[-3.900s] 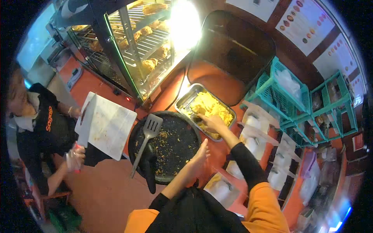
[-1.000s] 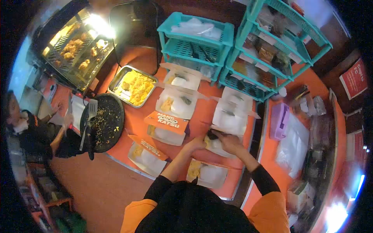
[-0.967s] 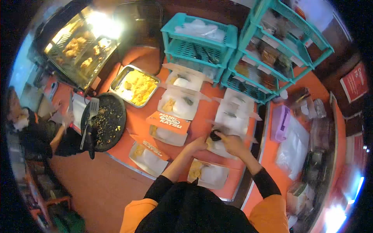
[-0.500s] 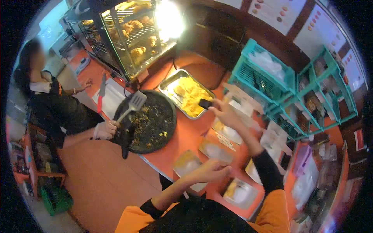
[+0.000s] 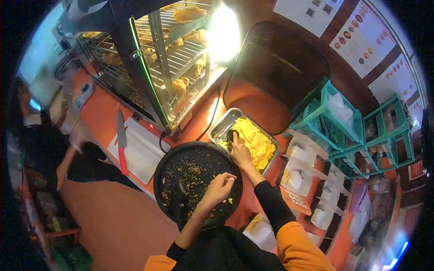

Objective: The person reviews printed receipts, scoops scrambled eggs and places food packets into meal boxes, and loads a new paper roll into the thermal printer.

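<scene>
My right hand (image 5: 241,154) reaches into a metal tray (image 5: 216,130) of yellow scrambled egg (image 5: 255,142). Its fingers are closed on a black utensil (image 5: 231,135), mostly hidden by the hand, at the tray's left side. Over the right part of a round black pan (image 5: 159,174), my left hand (image 5: 219,189) is curled shut, with nothing visible in it. Dark brown crumbs (image 5: 187,174) and a few yellow bits lie across the pan. Right of the tray stand open paper boxes with white rice (image 5: 296,177).
A lit glass cabinet (image 5: 169,67) with fried pieces on racks stands behind. A red-handled knife (image 5: 122,144) lies beside a white cutting board (image 5: 140,149). Teal baskets (image 5: 339,117) are at the right. A co-worker (image 5: 45,149) in dark clothes is at the left.
My view has shifted left and closer to the pan. My right hand has moved to the tray's left side; my left hand is now over the pan. The co-worker and spatula have left the pan.
</scene>
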Available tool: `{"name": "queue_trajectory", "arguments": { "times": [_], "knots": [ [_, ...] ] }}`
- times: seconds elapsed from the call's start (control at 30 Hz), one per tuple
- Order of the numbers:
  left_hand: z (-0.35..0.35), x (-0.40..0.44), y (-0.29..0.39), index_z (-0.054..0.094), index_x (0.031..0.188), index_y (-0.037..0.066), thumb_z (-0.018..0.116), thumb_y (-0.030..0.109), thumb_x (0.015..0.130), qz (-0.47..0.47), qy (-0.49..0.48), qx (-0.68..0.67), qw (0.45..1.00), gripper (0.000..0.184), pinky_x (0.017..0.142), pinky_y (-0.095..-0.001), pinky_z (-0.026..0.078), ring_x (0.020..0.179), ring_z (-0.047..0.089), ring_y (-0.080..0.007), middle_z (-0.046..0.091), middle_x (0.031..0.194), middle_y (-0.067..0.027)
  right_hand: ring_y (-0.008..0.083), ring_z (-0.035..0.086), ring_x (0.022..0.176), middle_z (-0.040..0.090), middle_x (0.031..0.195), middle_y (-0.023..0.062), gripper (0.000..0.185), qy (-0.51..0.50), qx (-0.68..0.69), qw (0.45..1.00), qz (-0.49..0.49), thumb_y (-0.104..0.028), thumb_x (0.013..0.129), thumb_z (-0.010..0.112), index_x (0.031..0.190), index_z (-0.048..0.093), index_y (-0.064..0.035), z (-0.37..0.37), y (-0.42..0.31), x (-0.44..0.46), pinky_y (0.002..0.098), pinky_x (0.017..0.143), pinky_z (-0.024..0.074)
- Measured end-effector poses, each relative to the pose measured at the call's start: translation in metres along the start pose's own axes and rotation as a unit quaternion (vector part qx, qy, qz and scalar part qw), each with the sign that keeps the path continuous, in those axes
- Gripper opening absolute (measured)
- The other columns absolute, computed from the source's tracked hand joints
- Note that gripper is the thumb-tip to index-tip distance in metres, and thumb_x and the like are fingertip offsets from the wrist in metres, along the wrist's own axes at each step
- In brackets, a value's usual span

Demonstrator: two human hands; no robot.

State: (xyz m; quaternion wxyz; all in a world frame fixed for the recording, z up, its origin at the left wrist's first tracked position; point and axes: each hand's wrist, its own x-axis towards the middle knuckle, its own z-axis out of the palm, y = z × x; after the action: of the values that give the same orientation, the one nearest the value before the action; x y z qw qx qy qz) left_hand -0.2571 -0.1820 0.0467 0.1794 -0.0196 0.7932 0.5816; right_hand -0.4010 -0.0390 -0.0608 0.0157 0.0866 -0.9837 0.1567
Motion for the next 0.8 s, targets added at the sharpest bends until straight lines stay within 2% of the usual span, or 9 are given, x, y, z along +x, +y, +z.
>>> {"name": "queue_trajectory", "arguments": {
  "times": [0.03,0.07,0.17,0.43,0.5,0.57,0.7,0.77,0.8],
  "knots": [
    [-0.003,0.006,-0.005,0.064,0.107,0.005,0.052,0.026,0.091,0.001,-0.005,0.0,1.0,0.029,0.078,-0.0366,0.049,0.084,0.063,-0.026,0.062,0.093,-0.0158,0.0427,0.064,0.065,0.062,0.073,0.0319,0.064,-0.026,0.025,0.999,0.013,-0.009,0.08,0.05,0.139,0.029,0.0039,-0.004,-0.005,0.001,0.0508,0.057,0.0509],
    [-0.006,0.009,-0.008,0.064,0.107,0.005,0.051,0.026,0.091,0.005,-0.006,-0.008,1.0,0.029,0.078,-0.0365,0.049,0.084,0.063,-0.0259,0.062,0.093,-0.0156,0.0478,0.062,0.072,0.061,0.076,0.0326,0.056,-0.047,0.059,0.995,0.065,-0.02,0.09,0.042,0.142,0.03,-0.0052,-0.004,-0.009,0.003,0.0562,0.07,0.0477],
    [-0.019,0.017,-0.009,0.065,0.106,0.005,0.051,0.026,0.091,0.015,-0.01,0.0,1.0,0.03,0.078,-0.0366,0.049,0.085,0.063,-0.0255,0.064,0.093,-0.0158,0.0482,0.062,0.075,0.061,0.076,0.0339,0.052,-0.054,0.103,0.988,0.104,-0.022,0.09,0.042,0.14,0.035,-0.0064,-0.011,-0.016,0.0,0.0561,0.074,0.0463],
    [-0.036,0.028,-0.016,0.065,0.105,0.004,0.052,0.024,0.091,0.003,0.016,0.01,1.0,0.028,0.08,-0.0366,0.049,0.088,0.063,-0.0265,0.065,0.094,-0.0166,0.0409,0.063,0.087,0.065,0.095,0.0248,0.046,-0.104,0.185,0.976,0.039,-0.024,0.09,0.048,0.136,0.045,-0.0214,-0.023,-0.016,0.034,0.046,0.078,0.0481],
    [-0.036,0.028,-0.016,0.065,0.103,0.004,0.051,0.023,0.091,0.022,0.043,-0.002,0.999,0.027,0.081,-0.0364,0.049,0.088,0.062,-0.0271,0.064,0.094,-0.0165,0.0381,0.063,0.092,0.064,0.105,0.0227,0.048,-0.131,0.236,0.962,-0.038,-0.022,0.088,0.052,0.136,0.046,-0.0245,-0.006,0.005,0.042,0.0422,0.08,0.0491],
    [-0.033,0.031,-0.016,0.065,0.103,0.003,0.051,0.021,0.091,0.026,0.06,-0.007,0.998,0.026,0.079,-0.0363,0.048,0.087,0.062,-0.0273,0.063,0.094,-0.017,0.0366,0.064,0.09,0.065,0.104,0.0215,0.048,-0.155,0.222,0.955,-0.125,-0.022,0.088,0.053,0.135,0.048,-0.0257,-0.011,0.01,0.041,0.0424,0.078,0.0493],
    [-0.029,0.046,-0.012,0.065,0.101,0.002,0.052,0.018,0.089,0.024,0.081,-0.017,0.996,0.023,0.081,-0.0384,0.048,0.086,0.061,-0.0291,0.062,0.094,-0.0172,0.0366,0.064,0.085,0.066,0.099,0.0202,0.046,-0.241,0.078,0.957,-0.14,-0.022,0.086,0.056,0.131,0.051,-0.0264,-0.061,-0.002,0.051,0.0445,0.074,0.0493],
    [-0.019,0.059,-0.019,0.064,0.099,0.003,0.052,0.016,0.087,0.024,0.155,0.137,0.978,0.021,0.085,-0.0394,0.046,0.095,0.057,-0.0317,0.059,0.098,-0.0168,0.0373,0.064,0.08,0.067,0.089,0.0186,0.045,-0.267,-0.04,0.944,-0.19,-0.023,0.084,0.058,0.128,0.054,-0.024,-0.084,-0.007,0.049,0.0472,0.069,0.0487],
    [-0.012,0.062,-0.017,0.062,0.098,0.004,0.056,0.013,0.083,0.017,0.187,0.172,0.967,0.018,0.09,-0.0408,0.043,0.105,0.05,-0.0327,0.054,0.104,-0.0157,0.0388,0.064,0.076,0.066,0.082,0.019,0.045,-0.234,-0.036,0.948,-0.211,-0.023,0.082,0.058,0.126,0.054,-0.0164,-0.071,0.007,0.045,0.0484,0.066,0.0488]
  ]
}}
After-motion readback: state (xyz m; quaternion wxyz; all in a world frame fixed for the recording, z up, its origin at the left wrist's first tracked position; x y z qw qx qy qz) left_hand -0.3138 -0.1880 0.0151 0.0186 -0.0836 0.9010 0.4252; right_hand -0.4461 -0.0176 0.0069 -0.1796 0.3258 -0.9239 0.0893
